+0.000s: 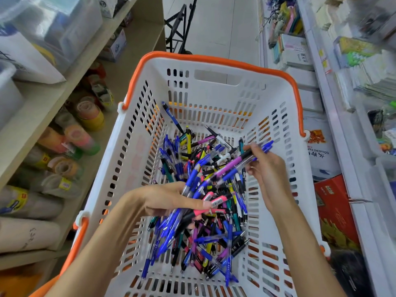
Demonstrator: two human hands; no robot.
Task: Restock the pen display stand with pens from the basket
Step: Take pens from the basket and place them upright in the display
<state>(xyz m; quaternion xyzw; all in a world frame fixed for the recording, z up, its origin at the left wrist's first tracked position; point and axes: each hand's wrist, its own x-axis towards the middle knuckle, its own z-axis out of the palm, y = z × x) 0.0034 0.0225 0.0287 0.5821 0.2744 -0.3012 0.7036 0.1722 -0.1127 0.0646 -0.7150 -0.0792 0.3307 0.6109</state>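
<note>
Item 1 — wooden shelving (64,86), from 8 to 11 o'clock of the view: clear plastic bins (64,24) on the upper level, tape rolls (90,116) in wrapped stacks on the lower level, paper rolls (25,234) at about 8 o'clock.

Item 2 — basket (132,168), white slotted plastic with an orange handle (214,60), filling the centre. Loose pens (216,239) lie heaped on its floor: blue, black, purple, yellow, teal, pink. One blue-capped pen (171,115) leans against the far wall at 11 o'clock of the heap.

Item 3 — left hand (171,200), at 7 o'clock of the basket's centre, fingers and thumb curled round a bundle of pens (192,187), mostly blue with a few pink ones; the bundle fans out toward 1 o'clock above and 7 o'clock below the grip.

Item 4 — right hand (265,168), at 3 o'clock of the basket's centre, fingertips pinching a few pens, a purple pen (231,166) and a blue pen (264,147) among them; their far ends point to 2 o'clock, the near ends overlap the left hand's bundle.

Item 5 — white shelving (334,116), from 1 to 5 o'clock: paper goods and notebooks (295,50) at 1 o'clock, a red box (334,211) at 4 o'clock just beside the basket's right wall.

Item 6 — black trolley frame (180,26) on the tiled floor (216,22) at 12 o'clock, beyond the basket.
</note>
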